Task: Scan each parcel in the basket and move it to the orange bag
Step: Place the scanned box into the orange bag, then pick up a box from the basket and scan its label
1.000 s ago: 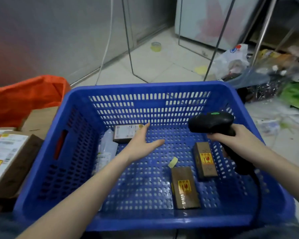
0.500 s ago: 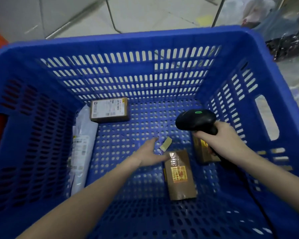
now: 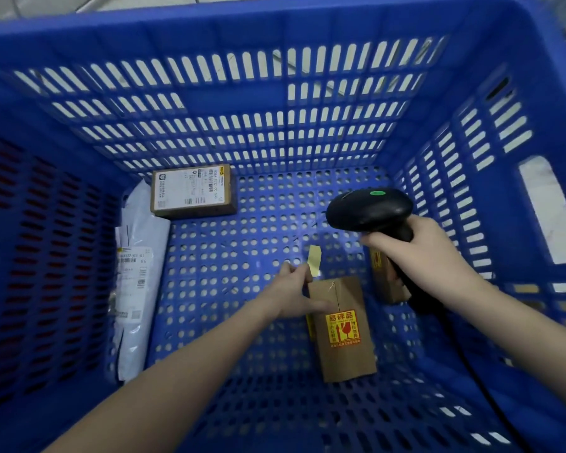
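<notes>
The blue plastic basket point(image 3: 275, 89) fills the view. On its floor lies a brown box with an orange fragile sticker point(image 3: 342, 328); my left hand point(image 3: 293, 291) grips its far left end, thumb across the top. My right hand point(image 3: 422, 256) holds a black barcode scanner point(image 3: 370, 210) above a second brown box point(image 3: 388, 282), mostly hidden under that hand. A labelled brown box point(image 3: 192, 191) sits at the back. A white poly mailer point(image 3: 138, 282) leans on the left wall. The orange bag is out of view.
A small yellow slip of paper point(image 3: 315, 264) lies on the basket floor just beyond my left hand. The scanner's black cable point(image 3: 471, 364) runs down the basket's right side. Tiled floor point(image 3: 46, 3) shows past the far rim.
The camera has dropped closer into the basket, losing sight of the orange bag. My left hand went from the back box to the sticker box and took hold of it. The scanner moved lower.
</notes>
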A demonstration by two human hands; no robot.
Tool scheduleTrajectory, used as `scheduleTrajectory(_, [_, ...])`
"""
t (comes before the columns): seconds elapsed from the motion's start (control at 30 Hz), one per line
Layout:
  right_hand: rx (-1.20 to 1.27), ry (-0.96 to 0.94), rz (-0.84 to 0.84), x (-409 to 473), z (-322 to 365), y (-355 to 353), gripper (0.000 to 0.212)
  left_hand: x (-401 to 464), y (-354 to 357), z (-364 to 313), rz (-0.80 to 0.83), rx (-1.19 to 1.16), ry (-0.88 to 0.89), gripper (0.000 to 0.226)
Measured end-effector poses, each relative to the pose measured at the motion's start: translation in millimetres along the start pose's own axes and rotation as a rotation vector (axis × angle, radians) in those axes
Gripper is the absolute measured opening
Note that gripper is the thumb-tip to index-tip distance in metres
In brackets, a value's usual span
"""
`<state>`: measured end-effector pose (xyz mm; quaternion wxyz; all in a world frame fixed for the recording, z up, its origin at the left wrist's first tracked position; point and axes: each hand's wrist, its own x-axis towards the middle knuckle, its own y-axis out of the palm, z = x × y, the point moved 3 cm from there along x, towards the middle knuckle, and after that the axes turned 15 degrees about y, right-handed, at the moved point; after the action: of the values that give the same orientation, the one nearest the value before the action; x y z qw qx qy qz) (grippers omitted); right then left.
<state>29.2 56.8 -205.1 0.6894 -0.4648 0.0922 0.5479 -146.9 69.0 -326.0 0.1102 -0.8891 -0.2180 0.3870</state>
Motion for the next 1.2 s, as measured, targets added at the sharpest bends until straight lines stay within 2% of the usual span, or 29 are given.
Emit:
scheduleTrajectory(0.13, [0.026,0.001,0.000,-6.1,2.8,-7.6,0.025,-5.2,-12.3,-6.5,-0.011,-0.125,0.001,0.045])
scheduleTrajectory(0.37, [0.066,-0.067,0.000,-34.8,31.3,-33.6,0.018,-45.6,-64.1,-37.8,-0.144,-0.205,0.052,0.064])
scheduleTrajectory(0.53, [0.022,-0.231,-0.024,-78.7,81.6,-61.9,0.013,-106.7,-127.1,-65.5,-0.353,-0.241,0.121,0.085])
scheduleTrajectory(0.67, [0.165,-0.312,-0.030,-128.2,126.3,-73.5,0.017,-171.1,-173.3,-91.7,-0.587,-0.318,0.231,0.092])
scheduleTrajectory(0.8, [0.355,-0.316,0.020,-177.9,156.3,-66.9,0.028,-247.0,-203.6,-114.2,-0.856,-0.213,0.356,0.067])
scheduleTrajectory(0.9, [0.461,-0.321,0.057,-208.1,171.3,-50.9,0.027,-297.9,-208.9,-126.3,-0.990,-0.239,0.491,0.050])
scheduleTrajectory(1.03, [0.599,-0.342,0.111,-234.6,184.6,-30.8,0.022,-338.4,-195.4,-131.7,-1.022,-0.371,0.662,0.051])
scheduleTrajectory(1.2, [0.679,-0.339,0.157,-242.0,188.2,-15.9,0.022,-345.5,-181.0,-111.1,-0.929,-0.372,0.780,0.061])
